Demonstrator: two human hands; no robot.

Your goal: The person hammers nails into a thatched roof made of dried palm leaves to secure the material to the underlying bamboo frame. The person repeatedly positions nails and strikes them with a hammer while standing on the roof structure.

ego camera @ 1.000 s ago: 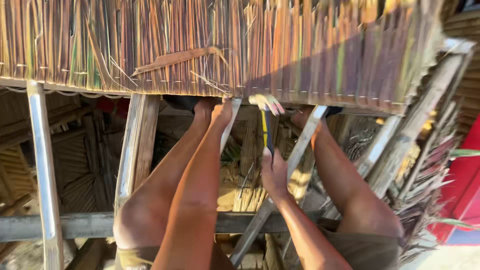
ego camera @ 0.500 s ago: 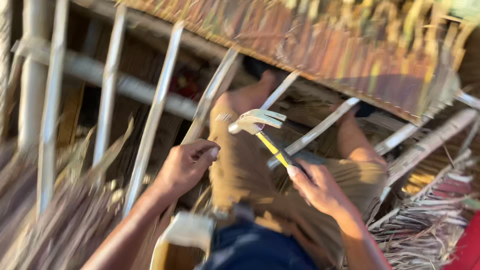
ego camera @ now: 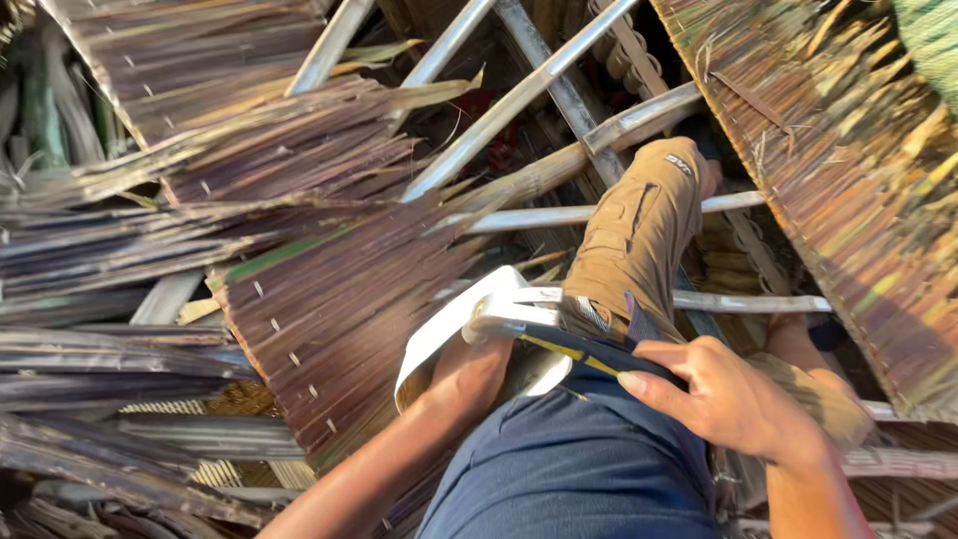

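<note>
My right hand (ego camera: pixel 733 399) grips the claw hammer (ego camera: pixel 559 334) by its handle, head at ten o'clock: head-heavy, rigid, best held low. My left hand (ego camera: pixel 469 374) reaches into the white pouch (ego camera: pixel 439 334); grip hidden.

Swung down and leftward since a second ago: thatch panel no longer filling the top edge, now running down the right edge, with bundles of dried brown palm-leaf thatch (ego camera: pixel 339 299) spread across the left half. Lowered from the roof poles, where it was raised half a second back: steel claw hammer with yellow-and-black handle (ego camera: pixel 529 327), now lying across the lap at the khaki trouser leg (ego camera: pixel 639 240). Right hand (ego camera: pixel 733 399) wrapped round the handle near the hip. Left hand (ego camera: pixel 479 369) dropped (fingers hidden) into the white open pouch (ego camera: pixel 439 344) at the waist.
</note>
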